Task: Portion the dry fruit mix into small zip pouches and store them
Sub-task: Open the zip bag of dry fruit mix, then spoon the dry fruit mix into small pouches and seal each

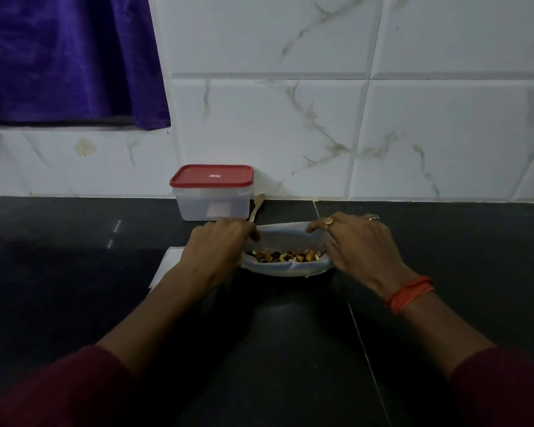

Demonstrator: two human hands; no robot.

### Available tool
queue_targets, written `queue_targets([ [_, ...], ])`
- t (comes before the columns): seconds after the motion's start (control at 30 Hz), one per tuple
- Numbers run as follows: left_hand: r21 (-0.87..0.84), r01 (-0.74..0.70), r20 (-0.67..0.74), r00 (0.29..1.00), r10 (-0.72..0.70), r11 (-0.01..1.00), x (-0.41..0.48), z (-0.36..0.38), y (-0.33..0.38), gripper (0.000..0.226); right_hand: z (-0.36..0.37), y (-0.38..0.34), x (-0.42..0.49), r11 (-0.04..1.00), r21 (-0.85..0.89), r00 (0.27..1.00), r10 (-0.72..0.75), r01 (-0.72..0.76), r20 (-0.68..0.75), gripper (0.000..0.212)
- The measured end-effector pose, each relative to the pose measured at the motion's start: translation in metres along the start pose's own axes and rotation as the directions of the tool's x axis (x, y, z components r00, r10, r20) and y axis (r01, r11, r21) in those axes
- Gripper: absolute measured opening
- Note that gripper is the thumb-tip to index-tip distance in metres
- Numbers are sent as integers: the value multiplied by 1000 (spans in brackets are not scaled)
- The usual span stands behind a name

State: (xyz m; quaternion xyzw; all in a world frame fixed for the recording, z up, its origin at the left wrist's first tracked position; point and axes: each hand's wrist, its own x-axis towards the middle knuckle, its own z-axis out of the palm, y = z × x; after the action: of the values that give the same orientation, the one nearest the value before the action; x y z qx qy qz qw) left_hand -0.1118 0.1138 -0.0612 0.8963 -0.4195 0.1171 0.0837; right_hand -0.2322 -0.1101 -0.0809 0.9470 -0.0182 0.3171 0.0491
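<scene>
A purple curtain [65, 57] is hanging high up and to the left of the box [211, 195]. The box, with its red lid on, is sitting at the back of the dark counter [74, 241], against the wall. Some flat white sheets [167, 263], maybe empty pouches, are lying in front of the box and a bit to the left.

The left hand [218, 241] is reaching out just in front of the box. Its fingers are curling in and pinching the left end of the pouch [285, 238]. A spoon [257, 206] is lying just to the right of the box, its handle pointing toward that hand.

The pouch is sitting on the counter in front of the box and a little to the right. Its mouth is gaping open and facing up. Its long side is running left to right, so one end is going to each hand. The mix [285, 256] is lying low inside it.

The right hand [356, 241] is further to the right of the box. It is pinching the right end of the pouch, with one finger lying along the back edge.

Both hands are pulling the mouth wide. I think the pouch is being filled, or is getting ready to be zipped. To scoop more, the left hand is the nearer one to the spoon.
</scene>
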Motion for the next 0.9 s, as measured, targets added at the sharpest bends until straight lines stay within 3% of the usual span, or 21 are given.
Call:
queue_targets([
  [0.1, 68, 28, -9, 1000, -27, 997, -2, -1, 1, 54, 2, -1, 0, 1000, 27, 999, 18, -17, -39, 58],
  [0.17, 63, 32, -14, 999, -31, 998, -3, -1, 3, 57, 4, -2, 1, 999, 41, 998, 18, -15, -67, 56],
  [0.33, 20, 7, 43, 999, -8, 1000, -2, 0, 1, 44, 6, 3, 1, 1000, -6, 989, 11, -10, 149, 33],
  [0.43, 24, 26, -5, 1000, -26, 999, -3, -2, 1, 50, 8, 4, 0, 997, -63, 992, 46, -39, 119, 38],
  [0.53, 52, 37, -79, 996, -33, 998, -5, -5, 0, 52, 8, -4, 2, 998, 11, 996, 58, -59, 69, 43],
  [0.67, 56, 48, -77, 996, -44, 997, -4, -7, -8, 43, 5, -13, 4, 998, -17, 974, 64, -61, 216, 51],
  [0.7, 13, 37, -54, 998, -36, 999, -3, -7, -11, 37, 2, -12, 6, 997, 26, 963, 68, -77, 262, 48],
  [0.77, -141, 4, -21, 1000, -7, 990, 1, -8, -15, 21, -6, -10, 12, 948, 272, 957, 85, -164, 279, 36],
  [0.83, -340, -16, -56, 998, -3, 940, 5, -9, -18, 13, -11, -6, 22, 826, 515, 969, 142, -230, 204, 34],
  [0.9, -534, -6, -127, 989, -73, 845, 9, -12, -19, 18, -9, -3, 37, 738, 628, 969, 212, -246, 130, 36],
])
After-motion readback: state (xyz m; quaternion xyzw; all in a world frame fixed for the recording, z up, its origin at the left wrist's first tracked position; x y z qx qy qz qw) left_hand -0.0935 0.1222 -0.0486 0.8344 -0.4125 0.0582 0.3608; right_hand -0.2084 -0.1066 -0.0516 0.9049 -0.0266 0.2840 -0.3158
